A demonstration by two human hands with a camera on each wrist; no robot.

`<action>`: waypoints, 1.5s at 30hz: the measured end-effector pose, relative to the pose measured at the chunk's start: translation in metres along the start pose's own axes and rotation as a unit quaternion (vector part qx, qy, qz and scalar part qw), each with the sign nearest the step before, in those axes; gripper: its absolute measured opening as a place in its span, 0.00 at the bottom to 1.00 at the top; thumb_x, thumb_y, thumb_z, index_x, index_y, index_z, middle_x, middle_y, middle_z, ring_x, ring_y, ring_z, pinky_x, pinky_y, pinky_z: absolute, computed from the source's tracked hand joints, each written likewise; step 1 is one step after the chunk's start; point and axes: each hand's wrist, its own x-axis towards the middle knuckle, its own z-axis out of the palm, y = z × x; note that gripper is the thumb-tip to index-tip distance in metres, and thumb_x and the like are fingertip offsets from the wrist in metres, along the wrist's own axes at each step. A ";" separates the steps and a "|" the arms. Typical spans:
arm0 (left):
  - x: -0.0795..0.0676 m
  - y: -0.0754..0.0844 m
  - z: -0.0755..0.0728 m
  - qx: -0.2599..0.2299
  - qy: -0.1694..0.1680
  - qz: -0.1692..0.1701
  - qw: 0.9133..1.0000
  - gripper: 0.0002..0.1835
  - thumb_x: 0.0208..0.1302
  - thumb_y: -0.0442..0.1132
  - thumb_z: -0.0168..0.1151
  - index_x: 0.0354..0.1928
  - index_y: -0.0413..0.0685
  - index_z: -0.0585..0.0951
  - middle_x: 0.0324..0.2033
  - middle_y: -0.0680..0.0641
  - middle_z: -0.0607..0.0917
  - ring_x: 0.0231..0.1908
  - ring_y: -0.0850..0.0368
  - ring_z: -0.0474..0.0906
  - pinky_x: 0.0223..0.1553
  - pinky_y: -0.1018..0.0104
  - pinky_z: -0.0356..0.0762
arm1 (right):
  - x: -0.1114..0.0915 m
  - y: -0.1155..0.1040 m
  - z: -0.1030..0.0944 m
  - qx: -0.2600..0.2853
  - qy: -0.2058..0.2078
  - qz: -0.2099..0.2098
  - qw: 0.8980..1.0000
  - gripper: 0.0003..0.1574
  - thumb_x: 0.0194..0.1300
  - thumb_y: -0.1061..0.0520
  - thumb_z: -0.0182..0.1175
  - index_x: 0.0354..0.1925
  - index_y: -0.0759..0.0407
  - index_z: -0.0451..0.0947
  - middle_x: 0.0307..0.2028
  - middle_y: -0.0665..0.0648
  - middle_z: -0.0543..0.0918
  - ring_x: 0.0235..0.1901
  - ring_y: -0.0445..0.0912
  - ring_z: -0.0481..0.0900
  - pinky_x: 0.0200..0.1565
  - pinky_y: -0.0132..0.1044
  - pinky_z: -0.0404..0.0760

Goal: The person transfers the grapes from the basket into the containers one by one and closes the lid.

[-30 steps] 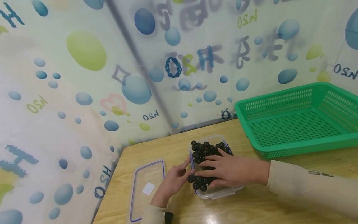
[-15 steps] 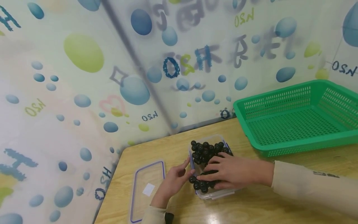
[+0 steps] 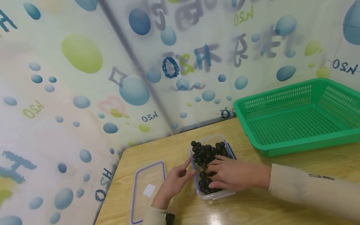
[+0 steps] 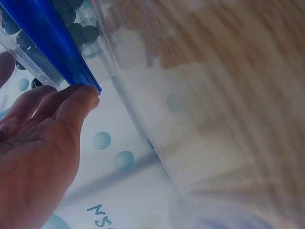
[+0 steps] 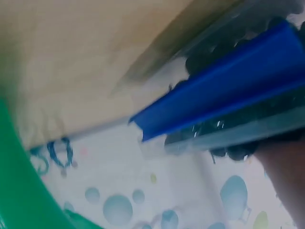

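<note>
In the head view, a clear plastic food container (image 3: 199,171) with blue side clips stands on the table, filled with dark grapes (image 3: 203,153). On the container's left side, my left hand (image 3: 175,181) touches the wall near the rim with extended fingers. The left wrist view shows those fingertips against a blue clip (image 4: 52,45). My right hand (image 3: 232,173) lies over the grapes inside the container, its fingers spread and slightly bent, pressing on them. The right wrist view shows the other blue clip (image 5: 219,86), with only a bit of that hand behind the container.
A clear lid (image 3: 140,200) with a blue seal and a white label lies left of the container. At the back right stands a green perforated basket (image 3: 298,125). A wall covering printed with bubbles (image 3: 135,90) rises behind the wooden table (image 3: 160,145).
My right hand has drawn slightly in from the left rim, fingers more bent. The near grapes, which overhung the left rim, now sit inside the container. My left hand stays put.
</note>
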 end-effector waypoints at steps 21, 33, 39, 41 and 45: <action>-0.003 0.002 -0.002 0.032 0.010 -0.001 0.999 0.30 0.72 0.52 0.57 0.71 0.48 0.68 0.65 0.39 0.71 0.60 0.38 0.72 0.60 0.46 0.70 | -0.023 -0.016 0.000 -0.176 0.108 0.059 0.977 0.29 0.65 0.51 0.66 0.64 0.47 0.76 0.62 0.60 0.76 0.59 0.58 0.75 0.56 0.57 0.76; 0.000 0.003 -0.005 0.016 0.003 0.010 1.000 0.30 0.73 0.51 0.56 0.71 0.45 0.67 0.66 0.39 0.69 0.61 0.40 0.71 0.60 0.48 0.71 | -0.018 -0.006 -0.010 -0.095 0.034 0.073 0.992 0.43 0.58 0.66 0.69 0.70 0.52 0.68 0.65 0.63 0.72 0.60 0.59 0.74 0.47 0.52 0.83; -0.002 0.003 -0.003 0.023 0.005 0.000 1.000 0.30 0.73 0.52 0.56 0.71 0.46 0.67 0.66 0.41 0.70 0.61 0.40 0.71 0.60 0.47 0.71 | -0.018 -0.004 -0.010 -0.105 0.041 0.061 0.992 0.37 0.63 0.61 0.67 0.69 0.55 0.69 0.64 0.64 0.72 0.61 0.58 0.73 0.48 0.52 0.82; -0.003 0.003 -0.002 0.025 0.005 -0.003 1.000 0.30 0.73 0.52 0.56 0.71 0.47 0.67 0.66 0.40 0.70 0.61 0.40 0.72 0.59 0.47 0.71 | -0.018 -0.004 -0.009 -0.108 0.048 0.056 0.991 0.36 0.64 0.60 0.67 0.69 0.56 0.69 0.64 0.65 0.72 0.61 0.58 0.73 0.49 0.52 0.82; -0.004 0.002 -0.002 0.032 0.006 -0.008 0.999 0.30 0.73 0.53 0.56 0.71 0.47 0.67 0.66 0.40 0.70 0.60 0.40 0.72 0.59 0.47 0.72 | -0.018 -0.003 -0.007 -0.102 0.053 0.054 0.992 0.34 0.66 0.57 0.66 0.68 0.56 0.70 0.64 0.65 0.73 0.60 0.57 0.73 0.51 0.53 0.80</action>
